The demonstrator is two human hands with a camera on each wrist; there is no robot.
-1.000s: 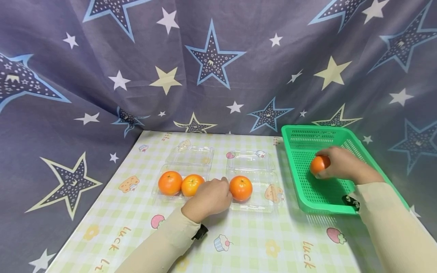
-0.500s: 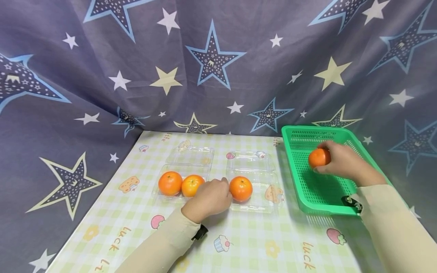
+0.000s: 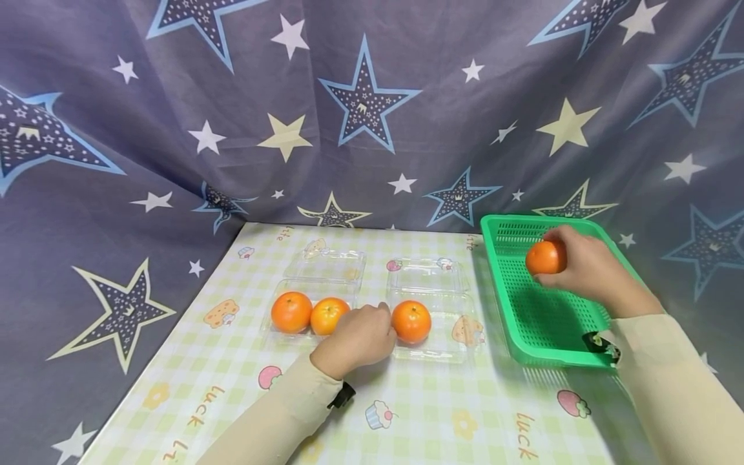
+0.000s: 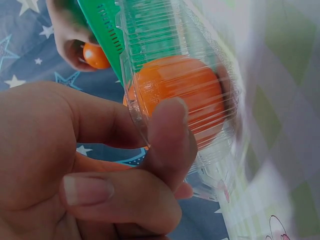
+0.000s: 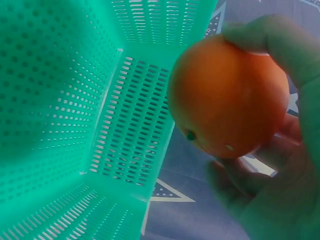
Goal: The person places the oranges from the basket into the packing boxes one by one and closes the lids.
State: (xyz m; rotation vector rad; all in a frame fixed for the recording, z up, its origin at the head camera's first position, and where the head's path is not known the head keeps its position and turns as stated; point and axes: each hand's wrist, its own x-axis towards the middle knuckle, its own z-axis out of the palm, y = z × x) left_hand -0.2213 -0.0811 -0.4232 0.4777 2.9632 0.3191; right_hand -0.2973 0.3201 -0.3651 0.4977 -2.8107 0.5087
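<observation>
My right hand (image 3: 595, 271) holds an orange (image 3: 542, 258) over the green basket (image 3: 502, 310), fingers and thumb curled round the fruit. In the right wrist view the small green stem end of this orange (image 5: 225, 100) shows. My left hand (image 3: 357, 342) pinches the near left edge of the right clear plastic container (image 3: 447, 352). One orange (image 3: 411, 321) sits in the left half of that container; the left wrist view shows it through the ribbed clear wall (image 4: 200, 95). Two more oranges, one at the left (image 3: 291, 312) and one beside it (image 3: 329, 316), sit in the left container.
Both containers have their clear lids, the left lid (image 3: 328, 265) and the right lid (image 3: 424, 274), folded back behind them. A pastel checked cloth (image 3: 430, 413) covers the table. A dark star-patterned curtain (image 3: 232, 174) hangs behind and at the sides.
My right hand has lifted the orange higher out of the basket, slightly toward the back. The left hand and the two containers have stayed in place.
</observation>
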